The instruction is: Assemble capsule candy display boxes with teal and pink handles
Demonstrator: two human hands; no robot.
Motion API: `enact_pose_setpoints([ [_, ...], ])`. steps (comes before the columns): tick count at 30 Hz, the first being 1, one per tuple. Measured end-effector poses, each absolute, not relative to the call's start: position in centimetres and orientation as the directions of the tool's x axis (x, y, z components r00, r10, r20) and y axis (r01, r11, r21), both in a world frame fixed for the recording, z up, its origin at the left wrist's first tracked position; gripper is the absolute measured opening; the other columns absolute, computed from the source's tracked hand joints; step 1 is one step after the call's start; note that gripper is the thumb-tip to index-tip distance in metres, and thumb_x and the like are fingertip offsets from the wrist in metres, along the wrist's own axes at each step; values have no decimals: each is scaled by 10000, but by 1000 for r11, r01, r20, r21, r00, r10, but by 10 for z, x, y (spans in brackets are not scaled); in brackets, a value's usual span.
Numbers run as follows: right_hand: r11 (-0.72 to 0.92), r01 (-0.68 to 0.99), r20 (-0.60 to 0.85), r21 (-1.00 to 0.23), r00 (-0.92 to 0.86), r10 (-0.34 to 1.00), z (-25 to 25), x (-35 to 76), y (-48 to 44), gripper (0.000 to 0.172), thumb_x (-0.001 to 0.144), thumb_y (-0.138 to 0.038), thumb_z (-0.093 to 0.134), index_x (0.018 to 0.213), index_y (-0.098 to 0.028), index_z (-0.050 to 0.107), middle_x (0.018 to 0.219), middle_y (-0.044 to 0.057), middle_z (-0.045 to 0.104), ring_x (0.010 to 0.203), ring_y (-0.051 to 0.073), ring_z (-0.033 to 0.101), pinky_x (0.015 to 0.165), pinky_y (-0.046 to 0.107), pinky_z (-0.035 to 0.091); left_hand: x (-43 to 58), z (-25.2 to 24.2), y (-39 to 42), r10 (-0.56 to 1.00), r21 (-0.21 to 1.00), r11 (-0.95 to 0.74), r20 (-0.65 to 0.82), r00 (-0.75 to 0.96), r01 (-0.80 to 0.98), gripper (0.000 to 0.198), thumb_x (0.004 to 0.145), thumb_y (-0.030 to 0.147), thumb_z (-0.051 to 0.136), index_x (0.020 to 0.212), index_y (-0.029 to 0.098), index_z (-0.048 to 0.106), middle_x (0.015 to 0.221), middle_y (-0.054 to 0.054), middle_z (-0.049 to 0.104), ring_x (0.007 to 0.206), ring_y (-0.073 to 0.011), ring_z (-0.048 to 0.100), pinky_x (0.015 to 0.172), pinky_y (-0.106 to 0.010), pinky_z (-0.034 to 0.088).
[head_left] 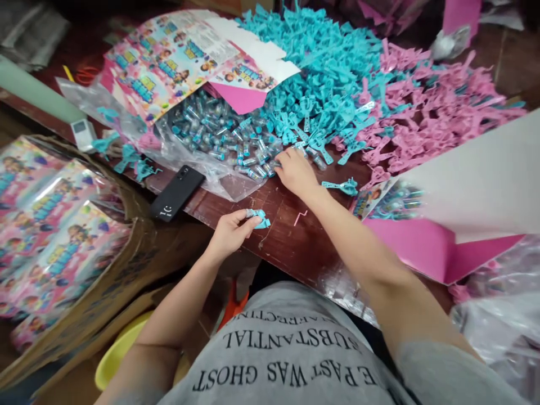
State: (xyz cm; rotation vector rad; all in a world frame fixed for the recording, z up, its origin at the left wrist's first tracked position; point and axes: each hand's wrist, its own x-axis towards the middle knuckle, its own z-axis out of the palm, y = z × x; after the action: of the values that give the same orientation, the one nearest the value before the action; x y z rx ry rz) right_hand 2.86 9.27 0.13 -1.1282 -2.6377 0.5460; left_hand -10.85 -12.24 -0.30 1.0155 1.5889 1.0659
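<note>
My left hand (231, 232) is closed near the table's front edge, pinching a small turquoise plastic piece (262, 219) between thumb and fingers. A short clear part shows at the fingertips beside it. Further forward, my right hand (296, 171) reaches to the near edge of a heap of small clear vials with blue ends (219, 132). Its fingers are curled down among them; what lies under the fingertips is hidden. Just right of that hand, a loose turquoise plastic piece (341, 185) rests on the dark red table (270, 247).
Behind are heaps of turquoise pieces (320, 62) and pink pieces (439, 107). A printed box (172, 53) tips over the vials; another open box (422, 239) stands right. A black phone (179, 191) lies at the front edge, a carton of packaged boxes (63, 225) at left.
</note>
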Motion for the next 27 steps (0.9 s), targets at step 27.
enact_pose_setpoints([
  [27, 514, 287, 117, -809, -777, 619, 43, 110, -11, 246, 1046, -474, 653, 1154, -265, 728, 1044, 27, 832, 831, 176, 769, 784, 313, 590, -109, 18, -125, 949, 814, -240, 313, -50, 528, 214, 1035, 346, 673, 1104, 250, 850, 1116, -73, 838, 1001, -209, 799, 907, -322, 649],
])
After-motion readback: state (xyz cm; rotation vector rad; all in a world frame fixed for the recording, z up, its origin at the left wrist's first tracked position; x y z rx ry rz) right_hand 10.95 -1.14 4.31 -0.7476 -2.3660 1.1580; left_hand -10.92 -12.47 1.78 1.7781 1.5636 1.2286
